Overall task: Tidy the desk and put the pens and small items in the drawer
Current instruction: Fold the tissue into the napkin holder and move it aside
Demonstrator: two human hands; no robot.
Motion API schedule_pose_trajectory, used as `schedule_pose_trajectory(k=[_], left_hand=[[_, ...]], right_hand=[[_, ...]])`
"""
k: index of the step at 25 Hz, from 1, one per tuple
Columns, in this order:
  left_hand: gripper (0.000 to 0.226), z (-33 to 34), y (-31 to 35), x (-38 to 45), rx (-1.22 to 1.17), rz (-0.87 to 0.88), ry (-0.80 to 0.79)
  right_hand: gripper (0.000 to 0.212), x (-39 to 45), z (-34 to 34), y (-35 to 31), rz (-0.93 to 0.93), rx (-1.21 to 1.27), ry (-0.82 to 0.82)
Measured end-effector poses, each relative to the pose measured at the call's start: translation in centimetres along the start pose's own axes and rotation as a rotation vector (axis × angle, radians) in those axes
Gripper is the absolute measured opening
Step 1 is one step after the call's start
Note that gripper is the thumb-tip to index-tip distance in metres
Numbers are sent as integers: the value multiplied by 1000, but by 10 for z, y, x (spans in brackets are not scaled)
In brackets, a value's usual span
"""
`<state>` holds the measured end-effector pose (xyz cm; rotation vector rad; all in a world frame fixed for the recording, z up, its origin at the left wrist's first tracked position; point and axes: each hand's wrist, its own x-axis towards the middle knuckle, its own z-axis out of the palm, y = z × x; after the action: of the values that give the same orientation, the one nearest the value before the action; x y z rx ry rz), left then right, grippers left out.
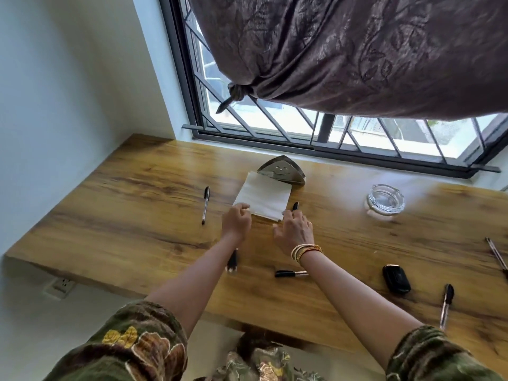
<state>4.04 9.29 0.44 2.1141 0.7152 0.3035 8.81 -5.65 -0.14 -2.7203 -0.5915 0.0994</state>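
Both my hands are out over the brown wood-grain counter (143,193). My left hand (237,220) has its fingers curled, pinching the near left corner of the white folded paper napkin (264,198). My right hand (294,229), with gold bangles (305,251) at the wrist, lies fingers down on the napkin's near right corner; can't tell if it actually grips it. The napkin lies flat, its far edge touching the shiny triangular metal napkin holder (283,171) near the window.

Pens lie scattered on the counter: a clear pen with black cap (205,204) well left of the napkin, a black pen tip (295,206) poking out just beyond my right fingers, a black-capped pen (290,273) between my forearms, a dark pen (232,261) partly hidden under my left wrist, another black-capped clear pen (446,305) near the front right edge, and a thin dark pen (496,255) at the far right edge. A black oblong case (396,279) lies beside the right pens. A clear glass ashtray (385,200) stands far right, apart from everything.
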Motion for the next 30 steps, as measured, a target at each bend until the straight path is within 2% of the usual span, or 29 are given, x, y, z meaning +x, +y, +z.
schedule_pose_trajectory(k=[3, 9, 11, 15, 21, 23, 26, 27, 29, 30], left_hand=[[31, -14, -3, 33, -47, 10, 29], [29, -24, -28, 83, -40, -86, 20], [30, -22, -34, 96, -38, -88, 3], [28, -16, -49, 115, 66, -59, 0], [27, -7, -50, 109, 247, -9, 170], [28, -5, -48, 111, 227, -49, 157], [29, -5, -49, 121, 85, -116, 102], [29, -7, -46, 125, -13, -125, 88], [28, -9, -34, 130, -250, -146, 39], [30, -11, -23, 130, -372, -164, -15]], right_hand=[[48, 26, 14, -17, -63, 30, 2], [62, 75, 30, -32, -230, -8, -47], [56, 86, 32, -32, -252, -11, -47], [30, 92, 36, -28, -299, -15, -13], [16, 97, 44, -27, -352, -155, 55], [12, 100, 40, -30, -243, 51, 92], [12, 109, 26, -42, 97, 522, 126], [18, 113, 19, -46, 225, 764, 42], [36, 119, 8, -51, 423, 1325, -265], [42, 119, 1, -51, 484, 1495, -377]])
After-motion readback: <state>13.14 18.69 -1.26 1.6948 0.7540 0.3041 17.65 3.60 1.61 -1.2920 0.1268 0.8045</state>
